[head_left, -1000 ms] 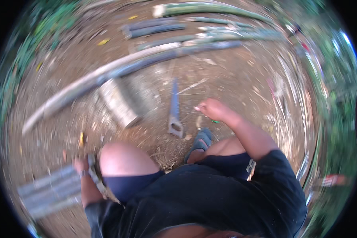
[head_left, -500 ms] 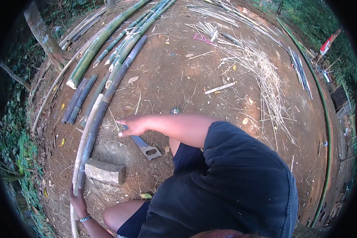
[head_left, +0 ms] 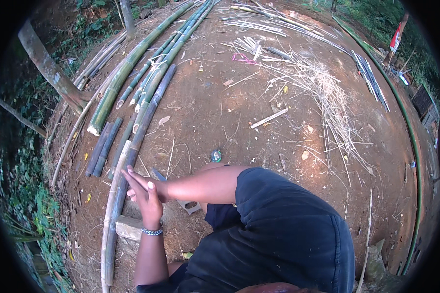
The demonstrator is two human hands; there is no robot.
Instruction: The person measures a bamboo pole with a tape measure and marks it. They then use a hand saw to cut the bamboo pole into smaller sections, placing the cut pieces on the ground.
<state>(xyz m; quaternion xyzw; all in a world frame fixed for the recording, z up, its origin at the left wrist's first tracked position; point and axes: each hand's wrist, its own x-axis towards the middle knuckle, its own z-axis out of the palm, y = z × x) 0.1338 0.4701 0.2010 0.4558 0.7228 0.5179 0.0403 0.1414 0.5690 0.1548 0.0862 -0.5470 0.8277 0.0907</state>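
My left hand point(head_left: 149, 205), a bracelet at its wrist, is raised with straight fingers and holds nothing visible. Against its palm side lies my right hand point(head_left: 162, 190), largely covered, with its fingertips stretched out past it. Both hands are above a dark bamboo pole point(head_left: 111, 249) and a thin pale pole point(head_left: 108, 210) lying alongside it. A wooden block point(head_left: 127, 227) sits beside the poles, partly behind my left wrist. Under my right forearm lies a hand saw point(head_left: 190, 207), its blade partly covered. A small round green-and-black object point(head_left: 216, 156) rests on the soil near my knee.
Long green bamboo poles point(head_left: 117, 80) stretch away at the far left, with short dark pieces point(head_left: 106, 149) nearer. A tree trunk point(head_left: 54, 68) stands beyond them. Pale shavings point(head_left: 322, 88) are heaped at right. A long green pole point(head_left: 409, 132) borders the right side.
My left hand has let go of the poles and moved up and right to meet my right hand. My right hand has shifted slightly down in the picture. The view has shifted a little.
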